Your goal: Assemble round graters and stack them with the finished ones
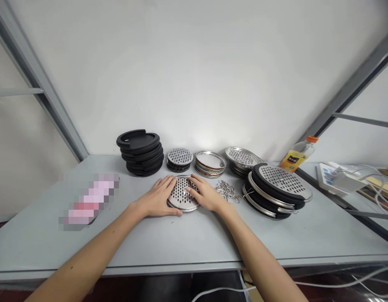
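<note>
A round perforated metal disc with a shiny rim [182, 193] lies flat on the grey table [168, 243], near its middle. My left hand [160, 197] rests on the disc's left side, fingers stretched out and the thumb along the near rim. On the right side, my right hand [206, 193] touches the disc with its fingers apart. Just right of that hand is a small heap of metal wire clips [227, 191]. Behind the disc stand a stack of small perforated discs [180, 156] and a stack of metal rings [210, 160].
Black ring-shaped parts [140, 153] are stacked at the back left. At right are more metal discs [242, 157], a pile of black-rimmed discs [280, 184], a bottle [297, 155] and a power strip [330, 178]. A blurred pink object [95, 195] lies left.
</note>
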Tool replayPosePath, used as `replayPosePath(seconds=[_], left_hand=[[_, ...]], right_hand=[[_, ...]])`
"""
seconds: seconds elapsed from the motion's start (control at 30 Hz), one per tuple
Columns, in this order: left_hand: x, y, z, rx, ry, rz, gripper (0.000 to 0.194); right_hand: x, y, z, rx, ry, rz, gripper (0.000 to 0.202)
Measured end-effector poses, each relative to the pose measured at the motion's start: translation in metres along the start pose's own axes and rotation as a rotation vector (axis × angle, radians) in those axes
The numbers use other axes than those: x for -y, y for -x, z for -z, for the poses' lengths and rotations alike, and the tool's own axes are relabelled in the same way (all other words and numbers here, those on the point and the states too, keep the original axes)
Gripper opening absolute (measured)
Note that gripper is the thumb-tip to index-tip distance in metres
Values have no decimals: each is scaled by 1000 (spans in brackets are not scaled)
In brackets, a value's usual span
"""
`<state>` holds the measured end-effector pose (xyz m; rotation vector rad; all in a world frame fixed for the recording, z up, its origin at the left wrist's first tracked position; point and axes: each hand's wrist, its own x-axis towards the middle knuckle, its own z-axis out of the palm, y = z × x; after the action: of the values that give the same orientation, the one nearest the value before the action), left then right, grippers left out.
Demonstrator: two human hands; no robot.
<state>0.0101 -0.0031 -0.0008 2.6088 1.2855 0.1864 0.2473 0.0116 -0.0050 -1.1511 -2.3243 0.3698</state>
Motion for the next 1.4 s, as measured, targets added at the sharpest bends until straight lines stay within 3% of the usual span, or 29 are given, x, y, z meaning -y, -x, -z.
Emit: replayPosePath(seconds=[0.8, 1.07, 1.23, 1.4], left_hand=[[-2, -2, 8, -195, 22, 0, 97], [-4, -2, 12, -195, -14, 80, 96], [-3, -2, 14, -208, 5, 119, 94], [0, -2, 14, -247, 42, 137, 88]], right_hand=[[5, -3, 6, -131, -1, -35, 36], [6, -4, 11, -221, 14, -95, 30], [8, -1, 15, -145, -63, 7, 36], [11, 1, 19, -54, -119, 163, 65]])
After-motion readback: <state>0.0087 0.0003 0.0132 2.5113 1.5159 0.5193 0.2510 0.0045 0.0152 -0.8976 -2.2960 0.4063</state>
